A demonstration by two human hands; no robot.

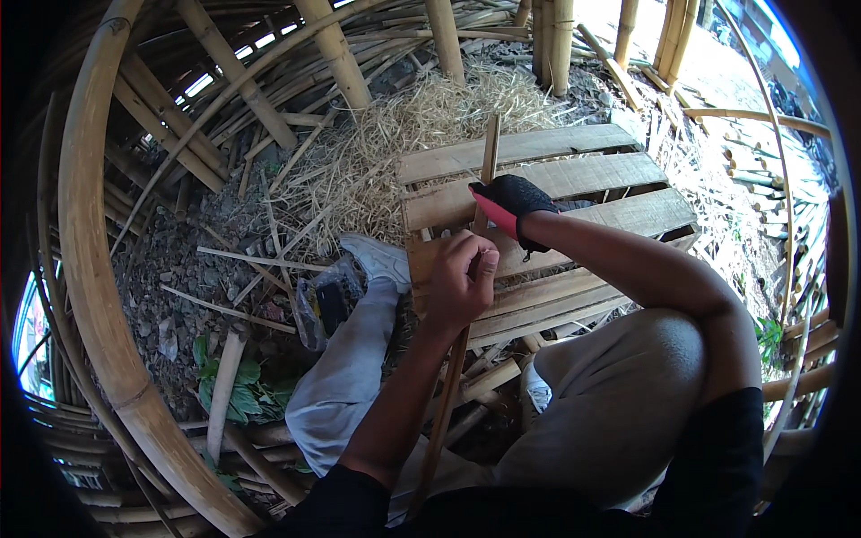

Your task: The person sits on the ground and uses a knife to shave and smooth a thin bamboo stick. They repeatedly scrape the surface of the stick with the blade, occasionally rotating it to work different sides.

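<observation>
A long, narrow bamboo strip (pixel 491 154) runs from over the wooden slatted crate (pixel 560 179) down between my legs toward my body. My right hand (pixel 516 208), in a black and red glove, is closed round the strip above the slats. Bare and curled, my left hand (pixel 464 280) is closed on the same strip a little nearer to me. Its thumb is bent against the fingers, and whether anything small is also in it cannot be seen. Below the left hand, the strip's lower part passes beside my forearm.
Dry shavings (pixel 386 148) lie in a heap behind the crate. A clear plastic bag (pixel 314 309) with something dark inside rests by my left shoe (pixel 377 260). A thick bamboo pole (pixel 85 224) curves along the left. Cut bamboo pieces (pixel 758 179) lie at the right.
</observation>
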